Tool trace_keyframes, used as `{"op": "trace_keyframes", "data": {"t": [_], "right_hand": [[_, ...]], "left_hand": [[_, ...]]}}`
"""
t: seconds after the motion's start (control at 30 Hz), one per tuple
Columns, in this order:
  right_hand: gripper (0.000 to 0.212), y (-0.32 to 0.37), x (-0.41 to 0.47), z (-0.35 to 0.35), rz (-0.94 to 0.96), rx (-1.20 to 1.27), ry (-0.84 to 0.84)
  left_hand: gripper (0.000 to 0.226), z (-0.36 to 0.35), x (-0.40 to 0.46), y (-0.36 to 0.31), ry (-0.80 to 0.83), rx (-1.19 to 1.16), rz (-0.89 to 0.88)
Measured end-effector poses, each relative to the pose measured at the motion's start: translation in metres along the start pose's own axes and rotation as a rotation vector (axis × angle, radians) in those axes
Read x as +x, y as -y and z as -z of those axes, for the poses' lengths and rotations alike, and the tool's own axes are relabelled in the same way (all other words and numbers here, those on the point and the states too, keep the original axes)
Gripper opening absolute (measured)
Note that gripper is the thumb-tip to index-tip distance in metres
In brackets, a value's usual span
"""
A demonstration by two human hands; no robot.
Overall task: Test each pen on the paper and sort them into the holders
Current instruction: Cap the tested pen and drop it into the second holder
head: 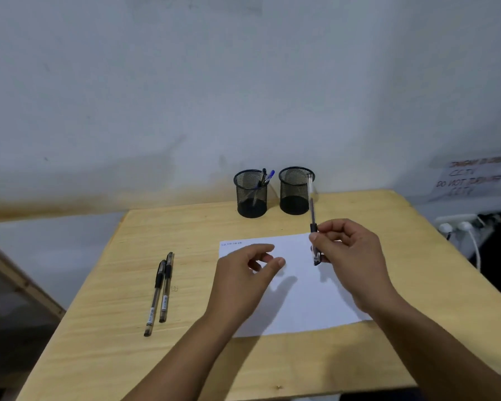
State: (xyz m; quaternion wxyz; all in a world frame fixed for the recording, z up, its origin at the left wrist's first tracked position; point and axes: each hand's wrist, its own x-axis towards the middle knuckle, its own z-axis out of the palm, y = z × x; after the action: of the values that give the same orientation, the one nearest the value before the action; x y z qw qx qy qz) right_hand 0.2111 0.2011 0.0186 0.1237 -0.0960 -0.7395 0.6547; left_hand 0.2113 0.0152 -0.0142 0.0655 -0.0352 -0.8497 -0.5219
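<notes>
Now | right hand [349, 257] grip: pinching pen [313, 215] above paper [295, 302] | left hand [243, 280] grip: loose, holding nothing

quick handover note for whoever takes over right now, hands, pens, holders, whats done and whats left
Right hand pinches a pen upright above the paper; left hand hovers over the paper, holding nothing.
Left holder has pens in it; right holder looks empty.
Two pens lie on the table, left of the paper.
Done: some pens sorted; small scribbles at the paper's top left.
Left: held pen plus those two.
</notes>
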Motion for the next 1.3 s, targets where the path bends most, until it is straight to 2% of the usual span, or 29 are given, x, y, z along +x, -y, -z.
{"op": "trace_keyframes", "data": {"t": [0.2,0.37,0.53,0.63,0.8,1.03,1.17,1.3], "right_hand": [[0.006,0.01,0.068,0.036,0.031,-0.316,0.036],[0.014,0.023,0.129,0.039,0.152,-0.539,0.039],[0.014,0.034,0.179,0.022,0.217,-0.698,0.104],[0.017,0.03,0.2,0.006,0.262,-0.792,0.17],[0.01,0.013,0.221,-0.023,0.285,-0.839,0.203],[0.003,0.002,0.228,-0.026,0.315,-0.876,0.224],[0.027,0.0,0.218,-0.015,0.345,-0.855,0.202],[0.025,-0.001,0.192,-0.001,0.396,-0.753,0.069]], "left_hand": [[0.039,-0.033,0.075,-0.01,0.03,0.045,0.055],[0.055,-0.069,0.131,-0.018,-0.009,0.094,0.105],[0.04,-0.096,0.165,-0.021,-0.068,0.13,0.169],[0.043,-0.105,0.175,-0.017,-0.115,0.145,0.199],[0.046,-0.114,0.183,-0.009,-0.182,0.146,0.229],[0.044,-0.116,0.182,-0.005,-0.21,0.181,0.207],[0.047,-0.112,0.177,-0.006,-0.171,0.193,0.199],[0.049,-0.09,0.156,-0.005,-0.06,0.224,0.143]]}}
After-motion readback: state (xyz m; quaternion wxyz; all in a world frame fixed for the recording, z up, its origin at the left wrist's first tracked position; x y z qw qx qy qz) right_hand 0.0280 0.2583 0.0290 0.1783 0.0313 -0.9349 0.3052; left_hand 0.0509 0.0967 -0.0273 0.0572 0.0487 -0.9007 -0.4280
